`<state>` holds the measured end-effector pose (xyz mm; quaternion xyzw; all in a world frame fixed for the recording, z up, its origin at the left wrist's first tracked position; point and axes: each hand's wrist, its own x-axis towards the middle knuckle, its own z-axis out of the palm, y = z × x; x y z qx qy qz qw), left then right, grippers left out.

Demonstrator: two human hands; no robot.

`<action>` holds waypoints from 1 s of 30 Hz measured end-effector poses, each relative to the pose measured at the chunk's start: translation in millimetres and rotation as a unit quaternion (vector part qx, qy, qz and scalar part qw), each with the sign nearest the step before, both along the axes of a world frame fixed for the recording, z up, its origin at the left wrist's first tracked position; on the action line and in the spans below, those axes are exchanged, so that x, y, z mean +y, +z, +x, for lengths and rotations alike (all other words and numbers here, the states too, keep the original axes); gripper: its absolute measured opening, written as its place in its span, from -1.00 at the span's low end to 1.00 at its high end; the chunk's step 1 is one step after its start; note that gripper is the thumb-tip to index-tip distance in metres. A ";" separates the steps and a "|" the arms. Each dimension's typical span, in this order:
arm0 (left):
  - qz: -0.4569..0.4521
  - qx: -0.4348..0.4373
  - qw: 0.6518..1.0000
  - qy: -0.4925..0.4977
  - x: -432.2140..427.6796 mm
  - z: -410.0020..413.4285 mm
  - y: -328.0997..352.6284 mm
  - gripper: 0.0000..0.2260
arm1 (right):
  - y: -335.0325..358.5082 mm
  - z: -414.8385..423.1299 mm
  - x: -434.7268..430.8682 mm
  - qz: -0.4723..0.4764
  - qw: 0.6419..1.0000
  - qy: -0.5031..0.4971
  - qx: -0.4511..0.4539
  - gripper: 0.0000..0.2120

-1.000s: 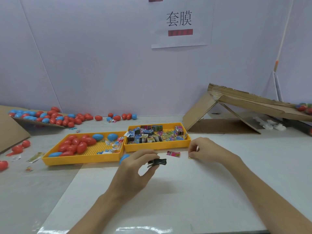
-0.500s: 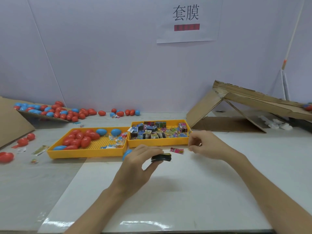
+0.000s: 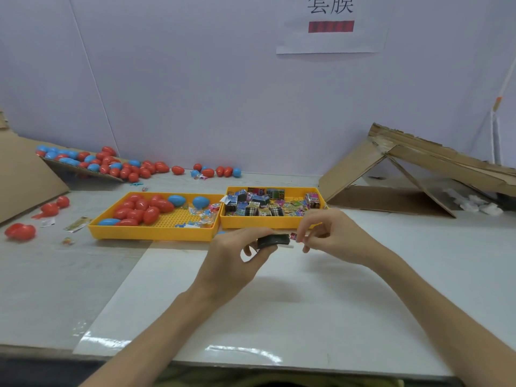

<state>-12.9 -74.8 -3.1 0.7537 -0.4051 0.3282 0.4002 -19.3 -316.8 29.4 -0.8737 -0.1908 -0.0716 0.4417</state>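
Note:
My left hand (image 3: 234,255) is raised over the white sheet (image 3: 279,308) and pinches a small flat black piece (image 3: 273,241) between thumb and fingertips. My right hand (image 3: 332,237) hovers just right of it with fingers curled. Its thumb and forefinger are pressed together on something tiny at the black piece's right end. What they pinch is too small to make out. A little pink packet (image 3: 293,236) shows right at those fingertips; whether it lies on the table or is held is unclear.
Two yellow trays stand behind my hands: the left tray (image 3: 156,233) holds red and blue plastic eggs, the right tray (image 3: 259,223) small colourful packets. More eggs (image 3: 111,166) lie along the back wall. Folded cardboard (image 3: 391,174) stands at right, more cardboard (image 3: 25,174) at left.
My right hand lifted off the table and moved left to the black piece's end. My left hand kept holding the black piece and raised it slightly. The camera tilted down.

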 end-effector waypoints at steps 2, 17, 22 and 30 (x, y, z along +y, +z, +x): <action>0.000 0.004 1.000 -0.004 -0.7 0.3 -0.9 -0.76 | -0.7 0.7 2.1 -0.013 1.000 -0.003 0.011 -0.75; -0.034 0.324 0.942 -0.085 -4.1 4.0 4.1 -0.81 | -11.6 -6.9 36.9 0.225 0.967 -0.001 0.117 -0.79; -0.108 0.457 0.872 -0.137 -0.9 7.9 5.1 -0.86 | -9.2 -6.1 36.4 0.223 0.967 0.002 0.124 -0.72; -0.125 0.484 0.857 -0.126 -0.1 9.4 5.9 -0.87 | -7.4 -6.0 33.8 0.213 0.965 0.010 0.153 -0.54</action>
